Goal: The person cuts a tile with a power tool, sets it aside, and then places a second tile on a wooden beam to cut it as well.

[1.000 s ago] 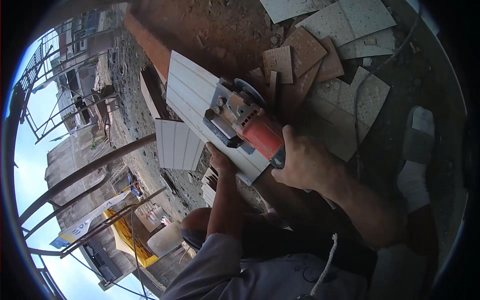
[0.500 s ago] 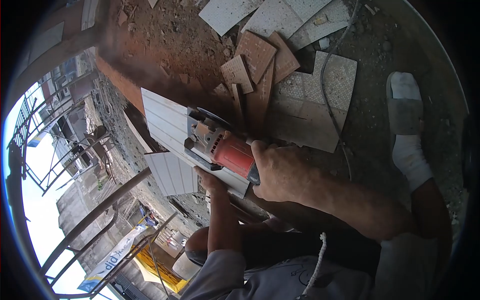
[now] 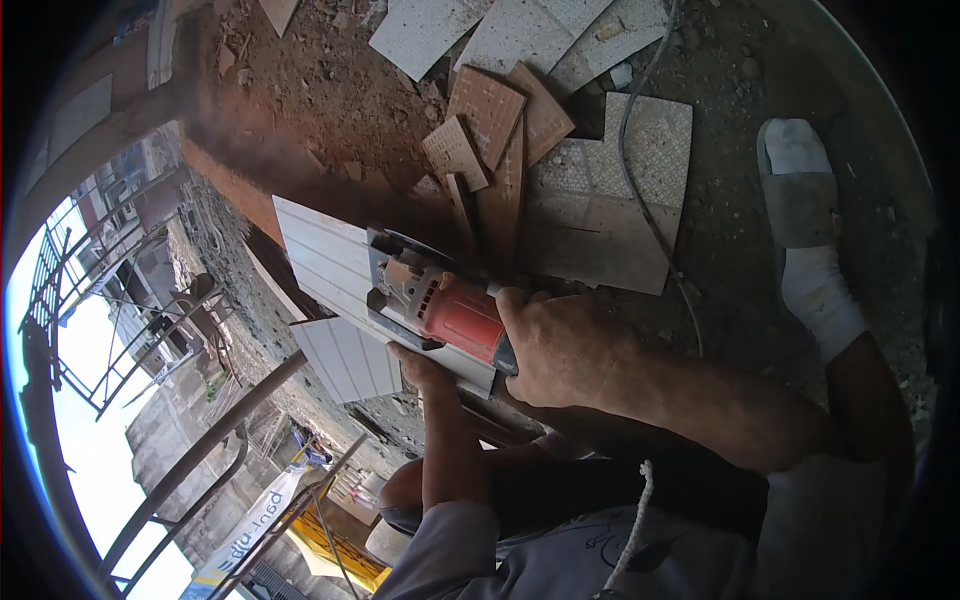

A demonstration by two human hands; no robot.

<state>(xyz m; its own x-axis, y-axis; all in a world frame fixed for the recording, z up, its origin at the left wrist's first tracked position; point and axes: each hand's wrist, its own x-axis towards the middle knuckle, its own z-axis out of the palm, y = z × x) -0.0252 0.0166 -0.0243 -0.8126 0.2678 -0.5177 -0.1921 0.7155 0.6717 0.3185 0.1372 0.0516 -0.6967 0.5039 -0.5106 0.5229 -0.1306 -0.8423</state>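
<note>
My right hand (image 3: 565,345) is wrapped round the rear of a red handheld tile cutter (image 3: 458,316). The cutter's dusty metal front and base plate rest on a pale striped tile (image 3: 325,245). Its dark blade shows only in part along the tile's upper side. My left hand (image 3: 424,368) grips the tile's lower edge close to the cutter, its fingers partly hidden by the tile. A second striped tile piece (image 3: 350,362) lies just beside that hand.
Reddish tile pieces (image 3: 487,112) and large pale tiles (image 3: 610,245) lie on the dirt ahead. A grey cable (image 3: 640,185) crosses them. My sandalled foot (image 3: 800,185) is at the right. Metal railings (image 3: 215,425) and rubble stand at the left. Dust hangs over the soil.
The view has shifted slightly, so the ground tiles and foot appear further left and up. Both hands keep their hold; the cutter sits at nearly the same place on the tile.
</note>
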